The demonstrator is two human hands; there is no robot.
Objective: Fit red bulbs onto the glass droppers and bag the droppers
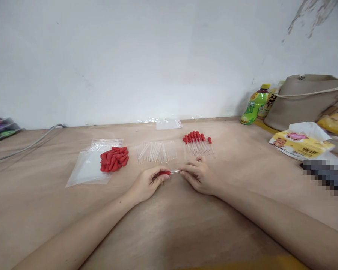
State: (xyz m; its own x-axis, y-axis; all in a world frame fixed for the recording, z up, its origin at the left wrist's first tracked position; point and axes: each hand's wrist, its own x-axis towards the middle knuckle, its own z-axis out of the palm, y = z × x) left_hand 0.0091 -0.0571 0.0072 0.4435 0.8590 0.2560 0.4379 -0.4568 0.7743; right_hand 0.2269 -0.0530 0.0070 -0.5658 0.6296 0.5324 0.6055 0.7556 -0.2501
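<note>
Left fingers (160, 180) pinch a red bulb (165, 173), right fingers (187, 176) a glass tube (175, 171), its long axis (roughly left to right) in line with the bulb.

Left forearm (81, 228): bare; slanting up from lower left;
Left hand (147, 183): thumb (161, 179) and fingers (155, 171) pinched; pointing right;
Right forearm (270, 217): bare; reaching in from lower right;
Right hand (200, 175): likewise pinched; pointing left; near the left hand, not touching
</note>
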